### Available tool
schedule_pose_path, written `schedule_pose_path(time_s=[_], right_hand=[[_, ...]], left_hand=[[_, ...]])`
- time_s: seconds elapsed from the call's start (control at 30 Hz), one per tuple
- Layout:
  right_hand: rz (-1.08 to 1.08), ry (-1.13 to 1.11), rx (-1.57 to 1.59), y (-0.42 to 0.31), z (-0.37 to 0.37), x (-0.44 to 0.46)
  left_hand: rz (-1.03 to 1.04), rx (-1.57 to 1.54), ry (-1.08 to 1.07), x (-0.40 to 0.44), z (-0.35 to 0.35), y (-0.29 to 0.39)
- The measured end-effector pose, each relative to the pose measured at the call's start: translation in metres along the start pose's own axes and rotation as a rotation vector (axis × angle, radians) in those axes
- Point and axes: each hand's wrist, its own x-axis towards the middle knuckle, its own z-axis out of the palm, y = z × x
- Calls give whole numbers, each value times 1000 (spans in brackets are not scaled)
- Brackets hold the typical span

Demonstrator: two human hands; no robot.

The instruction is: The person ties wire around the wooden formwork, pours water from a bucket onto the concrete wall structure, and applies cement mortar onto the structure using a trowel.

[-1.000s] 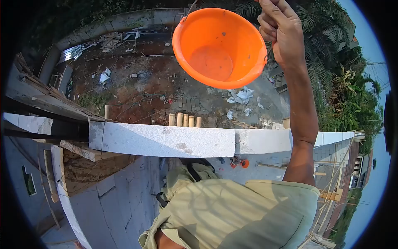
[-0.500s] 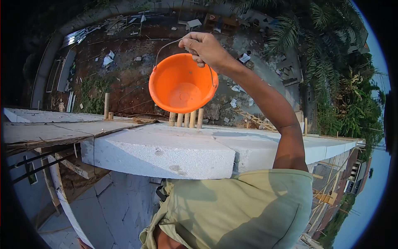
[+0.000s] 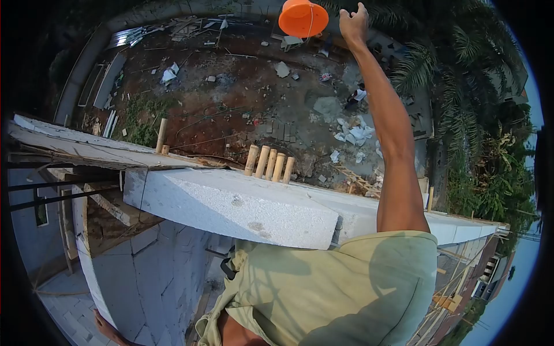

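Note:
An orange bucket (image 3: 303,18) hangs in the air at the top of the head view, tilted, with its thin wire handle loose across it. My right hand (image 3: 354,26) is stretched up to the right of the bucket, apart from it, with the fingers extended and nothing in them. At the lower left, my left hand (image 3: 107,328) rests by the edge of a pale block wall (image 3: 95,282), its fingers partly visible and extended. White blocks (image 3: 242,213) form the wall top in front of my body.
Several bamboo poles (image 3: 268,164) stick up behind the wall top. Far below lies a dirt yard (image 3: 202,115) with debris, white sacks (image 3: 355,131) and a person (image 3: 358,95). Boards (image 3: 75,147) and dark bars (image 3: 63,196) are at left, palms (image 3: 456,75) at right.
My right hand has let go of the bucket's handle and stretched farther up. The bucket has moved up and away from me. More of my left hand shows at the lower left.

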Motion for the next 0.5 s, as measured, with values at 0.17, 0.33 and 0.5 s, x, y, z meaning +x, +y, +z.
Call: schedule_pose_path(time_s=[0.17,0.33,0.5], right_hand=[[-55,-355,369,-78,-36,-15],[-247,-797,529,-183,-110,-30],[-355,-1454,636,-287,-211,-108]], left_hand=[[6,4,-3,8,0,-25],[19,-38,-58,-2,-2,0],[100,-112,7,6,8,-27]])
